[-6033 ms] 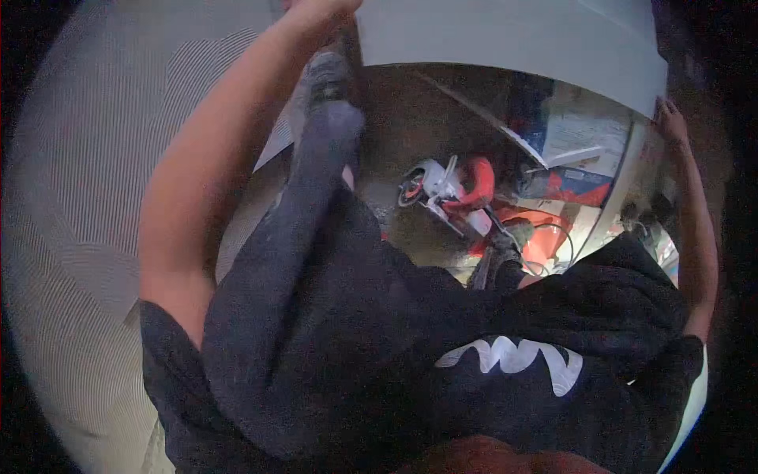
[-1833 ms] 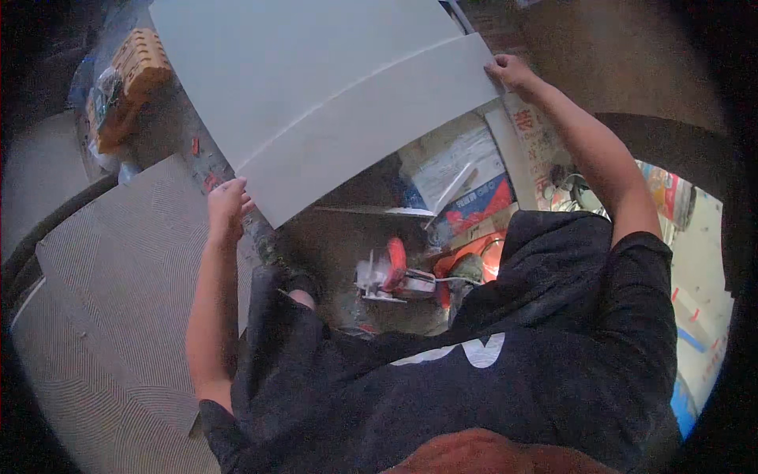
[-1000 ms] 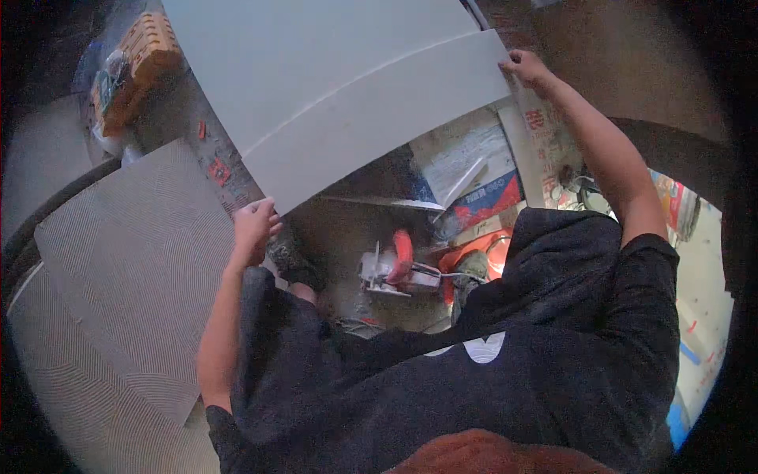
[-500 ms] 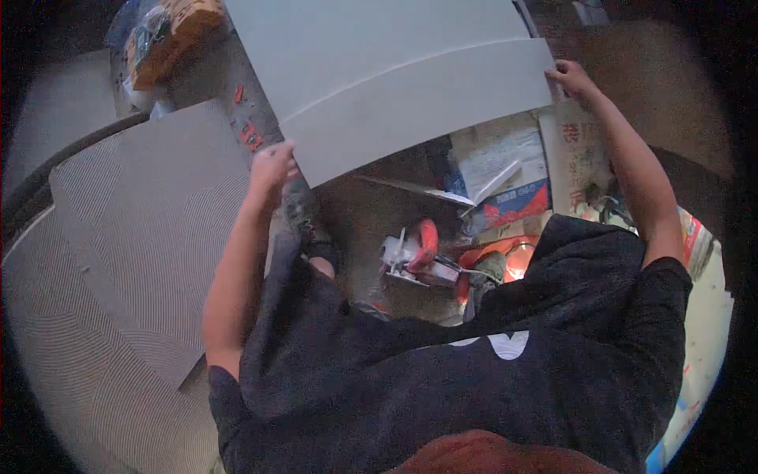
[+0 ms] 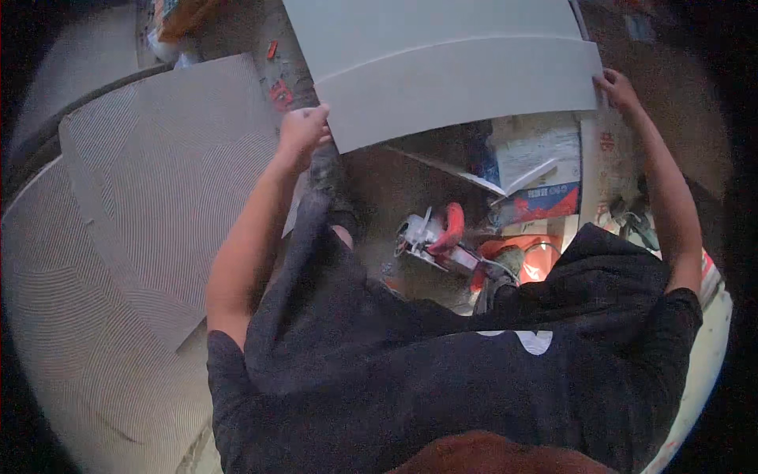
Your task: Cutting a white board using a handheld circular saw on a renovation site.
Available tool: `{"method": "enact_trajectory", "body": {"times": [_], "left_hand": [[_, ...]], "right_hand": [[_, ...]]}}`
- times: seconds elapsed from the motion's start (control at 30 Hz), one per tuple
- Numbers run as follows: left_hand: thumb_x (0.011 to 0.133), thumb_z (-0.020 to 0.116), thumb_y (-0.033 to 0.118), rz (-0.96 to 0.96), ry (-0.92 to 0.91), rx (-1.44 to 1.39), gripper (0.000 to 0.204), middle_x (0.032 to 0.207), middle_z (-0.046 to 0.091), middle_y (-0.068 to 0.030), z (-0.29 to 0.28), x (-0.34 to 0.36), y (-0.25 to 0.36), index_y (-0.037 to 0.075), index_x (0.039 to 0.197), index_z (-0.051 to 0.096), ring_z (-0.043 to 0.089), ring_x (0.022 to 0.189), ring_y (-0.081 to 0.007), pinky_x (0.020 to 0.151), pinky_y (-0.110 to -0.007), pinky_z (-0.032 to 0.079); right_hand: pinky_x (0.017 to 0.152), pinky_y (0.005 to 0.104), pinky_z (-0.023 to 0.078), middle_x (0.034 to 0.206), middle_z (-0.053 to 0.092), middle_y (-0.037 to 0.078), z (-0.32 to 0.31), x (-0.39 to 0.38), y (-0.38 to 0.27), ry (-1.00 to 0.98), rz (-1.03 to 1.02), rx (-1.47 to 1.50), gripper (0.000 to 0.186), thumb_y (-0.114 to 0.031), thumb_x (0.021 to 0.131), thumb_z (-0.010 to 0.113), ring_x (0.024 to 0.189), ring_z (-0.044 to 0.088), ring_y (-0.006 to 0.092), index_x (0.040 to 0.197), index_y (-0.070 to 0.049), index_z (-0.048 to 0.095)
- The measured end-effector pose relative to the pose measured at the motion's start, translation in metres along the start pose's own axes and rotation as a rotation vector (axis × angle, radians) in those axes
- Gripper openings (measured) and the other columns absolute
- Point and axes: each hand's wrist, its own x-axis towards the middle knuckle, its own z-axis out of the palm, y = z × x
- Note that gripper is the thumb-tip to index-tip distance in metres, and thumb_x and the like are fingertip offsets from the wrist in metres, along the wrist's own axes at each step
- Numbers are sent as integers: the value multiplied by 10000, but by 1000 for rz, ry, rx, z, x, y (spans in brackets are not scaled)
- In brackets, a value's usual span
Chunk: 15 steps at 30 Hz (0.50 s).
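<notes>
A pale, smooth tile strip [image 5: 466, 88] lies along the near edge of a larger pale tile [image 5: 426, 24], which runs out of the top of the view. My left hand [image 5: 304, 133] is closed at the strip's left edge, thumb side against it. On the opposite short edge, my right hand [image 5: 620, 88] pinches the strip between thumb and fingers. Below the strip, a power saw with a red handle [image 5: 433, 235] rests on the floor between my legs. The undersides of the strip and larger tile are hidden.
Grey panels with combed ridges [image 5: 189, 182] lie overlapping on the left. Right of the saw are a blue, red and white bag [image 5: 545, 197], a thin white offcut [image 5: 530, 175] and an orange bucket [image 5: 541, 257]. Red bits [image 5: 280, 95] lie beside the larger tile.
The whole view has shifted, so the scene sits further right and higher. Both hands stay at the strip's two ends; the strip keeps nearly the same place against the larger tile.
</notes>
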Motion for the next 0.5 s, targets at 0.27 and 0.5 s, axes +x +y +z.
{"method": "enact_trajectory", "body": {"times": [0.27,0.5], "left_hand": [[927,636,355,-17,25,217,442,757,650,-59,-5,-14,-32,-80,957,707,615,686,-141,654,-315,519],[950,552,495,25,-325,855,567,773,689,-195,-27,-25,-52,-47,851,685,674,737,-271,726,-413,520]], "right_hand": [[892,323,500,1128,705,67,-9,15,6,-69,51,-12,481,-362,955,670,1000,641,158,1254,14,640],[853,396,536,1104,720,130,-6,7,-10,124,-4,-297,542,-497,934,641,968,690,258,1212,-32,657]]}}
